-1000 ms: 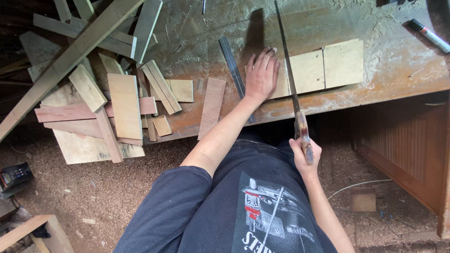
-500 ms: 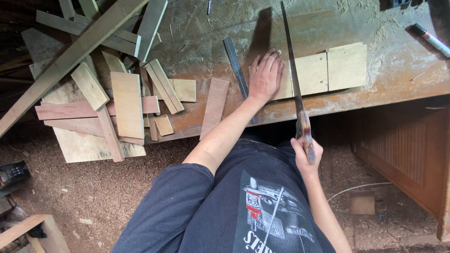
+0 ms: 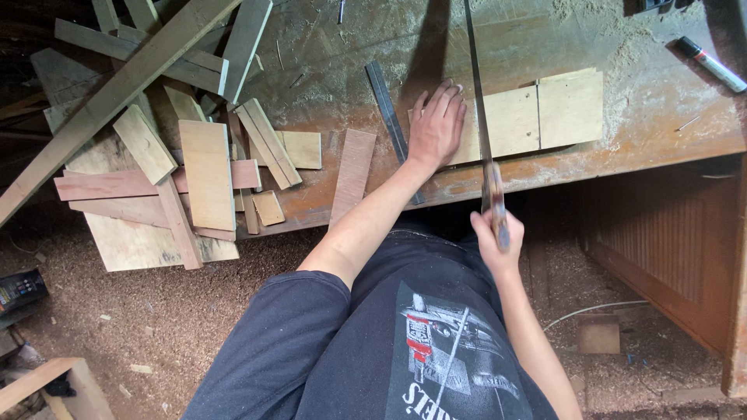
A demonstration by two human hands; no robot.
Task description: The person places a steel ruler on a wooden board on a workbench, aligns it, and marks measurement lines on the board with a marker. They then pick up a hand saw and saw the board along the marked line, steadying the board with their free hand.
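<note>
My left hand (image 3: 436, 124) lies flat, fingers spread, pressing down the left end of a pale wooden board (image 3: 545, 117) on the worn workbench (image 3: 646, 140). My right hand (image 3: 492, 237) grips the handle of a hand saw (image 3: 478, 101), whose long narrow blade runs up across the board just right of my left hand. A dark metal ruler (image 3: 389, 117) lies on the bench just left of that hand.
A heap of wood offcuts and planks (image 3: 194, 163) covers the bench's left end. A reddish strip (image 3: 352, 175) lies near the front edge. A marker pen (image 3: 710, 64) rests at the far right. Sawdust covers the floor (image 3: 156, 311); a dark device (image 3: 19, 289) sits at left.
The saw has shifted slightly along the cut, with my right hand moving a little toward the bench. My left hand stays on the board.
</note>
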